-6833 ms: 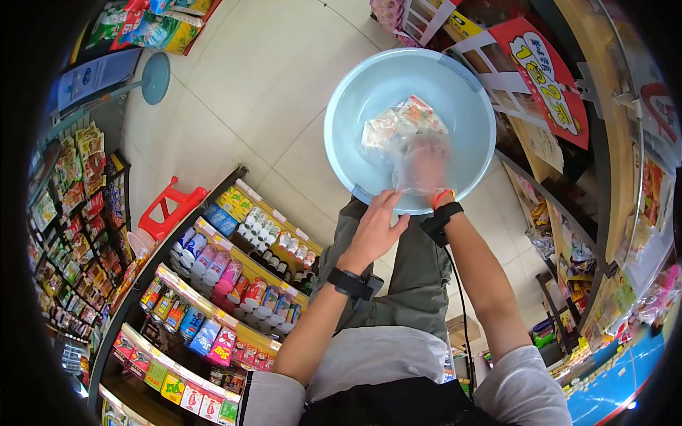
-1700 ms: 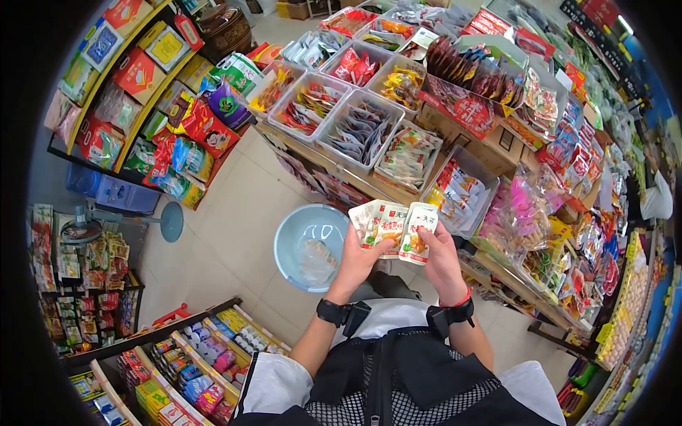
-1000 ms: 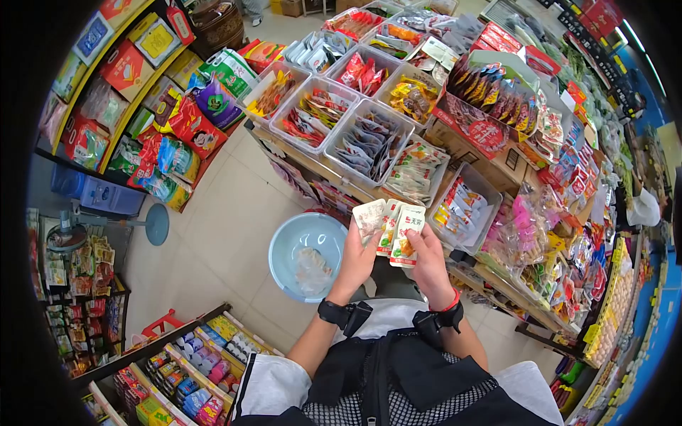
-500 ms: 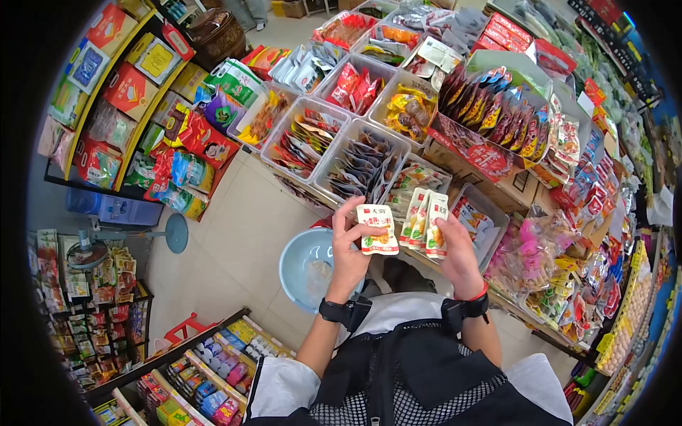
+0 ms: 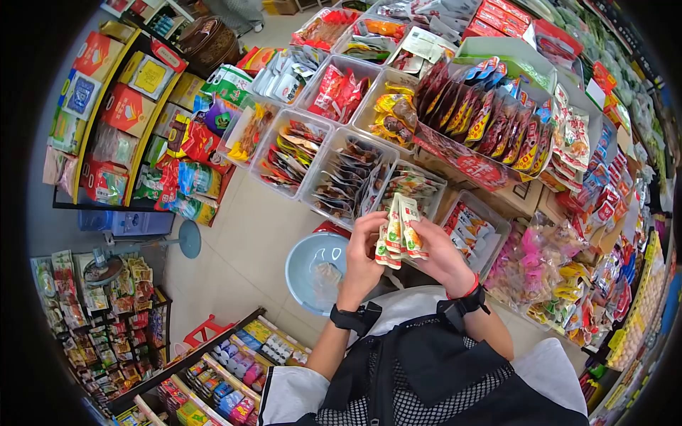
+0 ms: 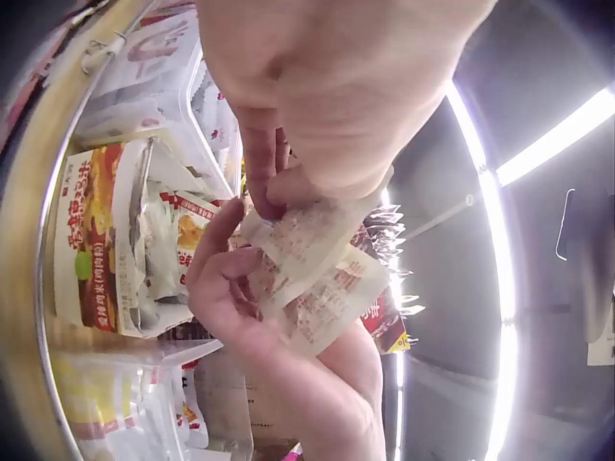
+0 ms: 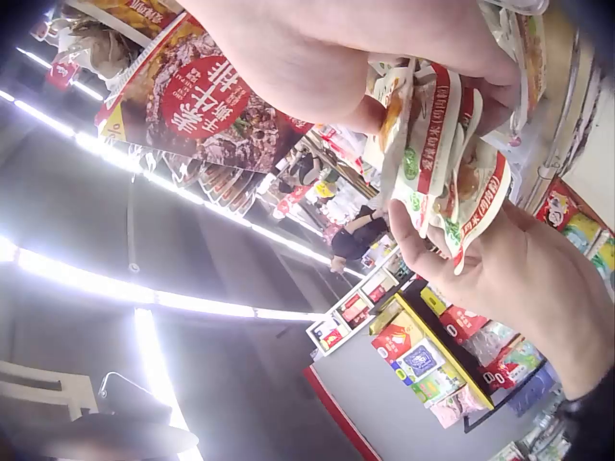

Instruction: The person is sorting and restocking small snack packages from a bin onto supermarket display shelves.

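Several white snack packets [image 5: 400, 228] with red and green print are held in an overlapping fan between my two hands, in front of my body. My left hand [image 5: 364, 257] grips the fan from the left, its fingers partly behind the packets. From the right, my right hand [image 5: 447, 257] pinches the packets with its thumb in front. In the left wrist view the pale printed backs of the packets [image 6: 322, 274] show. Their fronts fan out under my right hand [image 7: 327, 58] in the right wrist view. Just beyond is a bin of similar packets [image 5: 419, 183].
Clear bins of snacks [image 5: 293, 153] cover the display table ahead, with a box of dark pouches [image 5: 490, 117] behind. A blue basin [image 5: 297, 273] holding a clear plastic bag stands on the floor at left. Shelves of cartons [image 5: 227, 369] stand at lower left.
The hands were down in the basin at first; later they hold packets above it. Half a second ago the left hand held one packet apart; now that packet is together with the others.
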`<move>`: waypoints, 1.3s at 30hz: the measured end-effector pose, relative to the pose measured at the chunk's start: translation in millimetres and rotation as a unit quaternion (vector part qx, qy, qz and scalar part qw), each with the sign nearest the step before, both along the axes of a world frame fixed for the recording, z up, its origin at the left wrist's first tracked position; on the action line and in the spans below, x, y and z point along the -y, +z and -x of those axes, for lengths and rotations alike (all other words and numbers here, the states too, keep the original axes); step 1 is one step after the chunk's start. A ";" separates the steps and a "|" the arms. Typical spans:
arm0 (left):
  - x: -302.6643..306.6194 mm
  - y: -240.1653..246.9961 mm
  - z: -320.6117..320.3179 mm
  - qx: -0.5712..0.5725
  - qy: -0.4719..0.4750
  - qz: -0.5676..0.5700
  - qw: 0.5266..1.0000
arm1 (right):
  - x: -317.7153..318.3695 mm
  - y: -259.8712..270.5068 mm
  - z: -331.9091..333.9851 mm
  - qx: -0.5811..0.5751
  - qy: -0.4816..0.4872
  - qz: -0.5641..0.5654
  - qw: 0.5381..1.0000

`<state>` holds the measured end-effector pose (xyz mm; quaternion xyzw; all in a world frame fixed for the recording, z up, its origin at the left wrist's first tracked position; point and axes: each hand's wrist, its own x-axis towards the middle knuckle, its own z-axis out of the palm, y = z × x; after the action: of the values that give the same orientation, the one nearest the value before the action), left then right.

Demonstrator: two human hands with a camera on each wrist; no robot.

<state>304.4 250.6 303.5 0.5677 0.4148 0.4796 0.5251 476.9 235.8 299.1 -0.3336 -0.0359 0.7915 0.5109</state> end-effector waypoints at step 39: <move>-11.3 -8.3 -30.0 -0.339 -0.093 -0.068 0.934 | 12.0 20.0 -16.5 0.693 0.057 -0.370 0.616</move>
<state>334.5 261.9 295.2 0.7666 0.4804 0.2348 0.3557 493.4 223.8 319.0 -0.5629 -0.6880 0.2726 0.3682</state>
